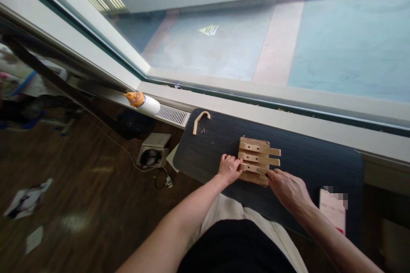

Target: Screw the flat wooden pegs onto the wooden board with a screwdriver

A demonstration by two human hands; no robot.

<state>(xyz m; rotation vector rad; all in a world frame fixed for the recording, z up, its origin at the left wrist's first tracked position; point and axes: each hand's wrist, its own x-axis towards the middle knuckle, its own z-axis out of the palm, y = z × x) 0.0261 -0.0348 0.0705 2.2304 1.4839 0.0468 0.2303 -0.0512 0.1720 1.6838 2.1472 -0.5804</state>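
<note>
A rough brown wooden board point(254, 140) lies on the dark table, bearing three pale wooden strips point(253, 158) with dark holes. The far two strips stick out past its right edge. My left hand point(229, 169) is closed at the board's left edge, fingertips pressed against the end of the nearest strip. In my right hand point(288, 187) is a thin dark tool point(262, 171), its tip at a hole in that same strip; the fist hides its handle, so its exact kind does not show. A hook-shaped wooden piece point(200, 122) lies at the table's far left, beside several tiny screws point(203, 130).
The black table point(221, 136) stands against a window sill point(288, 126). On its right lies a pale booklet point(333, 211). A white bottle with an orange cap point(142, 101) stands by the vent. An open box point(153, 151) and a cable are on the floor at left.
</note>
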